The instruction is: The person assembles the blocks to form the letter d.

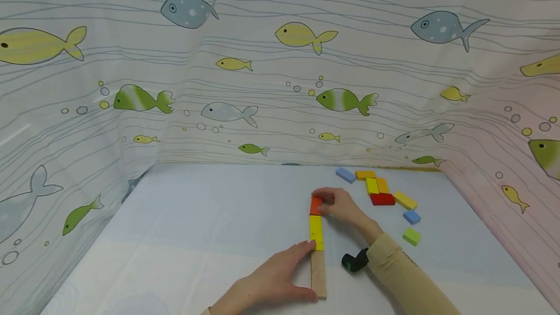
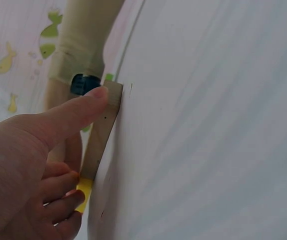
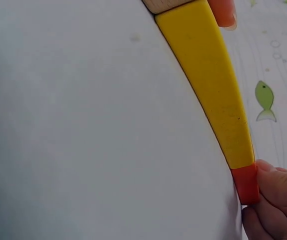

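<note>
A row of blocks lies end to end in the head view: a plain wooden block (image 1: 318, 276) nearest, a yellow block (image 1: 316, 230) in the middle, a red block (image 1: 315, 206) farthest. My right hand (image 1: 343, 206) pinches the red block at its far end and right side. To the left of the row, my left hand (image 1: 275, 273) is spread along it. In the left wrist view, its thumb touches the plain wooden block (image 2: 102, 127) near one end, and its fingers reach the yellow block (image 2: 84, 192). The yellow block (image 3: 208, 85) meets the red block (image 3: 246, 185) in the right wrist view.
Several loose blocks lie to the right: a blue block (image 1: 345, 175), a dark red block (image 1: 382, 199), yellow and orange ones, a small blue block (image 1: 411, 217) and a light green block (image 1: 411, 236). A black device (image 1: 354, 260) sits at my right wrist. A fish-patterned curtain (image 1: 280, 81) surrounds the table.
</note>
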The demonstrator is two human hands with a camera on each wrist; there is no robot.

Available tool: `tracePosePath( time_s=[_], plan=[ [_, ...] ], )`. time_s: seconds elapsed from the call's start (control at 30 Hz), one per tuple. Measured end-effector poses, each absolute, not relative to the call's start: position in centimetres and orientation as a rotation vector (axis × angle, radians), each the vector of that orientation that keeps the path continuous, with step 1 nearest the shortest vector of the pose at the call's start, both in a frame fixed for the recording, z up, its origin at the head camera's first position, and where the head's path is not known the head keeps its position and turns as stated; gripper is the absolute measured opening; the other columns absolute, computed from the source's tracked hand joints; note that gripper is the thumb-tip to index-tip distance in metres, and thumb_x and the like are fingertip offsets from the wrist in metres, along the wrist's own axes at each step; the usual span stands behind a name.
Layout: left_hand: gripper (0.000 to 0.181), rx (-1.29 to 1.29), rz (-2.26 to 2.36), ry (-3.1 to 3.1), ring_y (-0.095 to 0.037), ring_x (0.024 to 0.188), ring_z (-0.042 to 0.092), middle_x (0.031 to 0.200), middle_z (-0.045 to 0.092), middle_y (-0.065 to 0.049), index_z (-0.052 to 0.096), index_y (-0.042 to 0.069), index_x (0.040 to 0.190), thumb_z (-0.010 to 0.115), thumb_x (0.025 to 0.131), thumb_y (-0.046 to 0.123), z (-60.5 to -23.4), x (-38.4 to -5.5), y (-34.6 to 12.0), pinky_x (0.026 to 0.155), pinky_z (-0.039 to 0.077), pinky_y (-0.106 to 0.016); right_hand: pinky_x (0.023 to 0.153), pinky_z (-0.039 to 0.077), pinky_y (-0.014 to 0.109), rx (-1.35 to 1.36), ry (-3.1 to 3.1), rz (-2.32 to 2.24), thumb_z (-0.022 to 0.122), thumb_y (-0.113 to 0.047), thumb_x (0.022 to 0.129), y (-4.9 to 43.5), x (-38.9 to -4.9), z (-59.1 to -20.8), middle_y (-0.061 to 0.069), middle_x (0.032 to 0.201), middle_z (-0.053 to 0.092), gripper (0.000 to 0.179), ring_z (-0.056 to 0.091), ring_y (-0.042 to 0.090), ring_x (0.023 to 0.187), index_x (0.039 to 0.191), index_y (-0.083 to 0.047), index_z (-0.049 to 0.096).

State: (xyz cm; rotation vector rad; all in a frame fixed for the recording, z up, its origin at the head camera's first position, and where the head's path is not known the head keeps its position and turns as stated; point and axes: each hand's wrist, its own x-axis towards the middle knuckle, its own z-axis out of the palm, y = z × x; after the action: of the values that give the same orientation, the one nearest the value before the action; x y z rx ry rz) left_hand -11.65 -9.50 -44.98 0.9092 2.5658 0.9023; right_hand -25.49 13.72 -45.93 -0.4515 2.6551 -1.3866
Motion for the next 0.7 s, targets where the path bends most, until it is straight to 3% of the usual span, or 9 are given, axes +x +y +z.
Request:
tracePosePath(
  time_s=[0.7],
  plan=[
    [0.096,0.846,0.902,2.556,-0.019,0.144,0.041,0.158,0.039,0.001,0.034,0.026,0.156,0.076,0.078,0.063,-45.18,-11.65,-9.29,0.116,0.039,-0.043,0.116,0.039,0.048,-0.472,2.543,-1.424,0.064,-0.002,0.095,13.68,-25.16,-46.02,0.003,0.14,0.061,0.044,0.05,0.026,0.137,0.136,-0.016,0.061]
  ],
)
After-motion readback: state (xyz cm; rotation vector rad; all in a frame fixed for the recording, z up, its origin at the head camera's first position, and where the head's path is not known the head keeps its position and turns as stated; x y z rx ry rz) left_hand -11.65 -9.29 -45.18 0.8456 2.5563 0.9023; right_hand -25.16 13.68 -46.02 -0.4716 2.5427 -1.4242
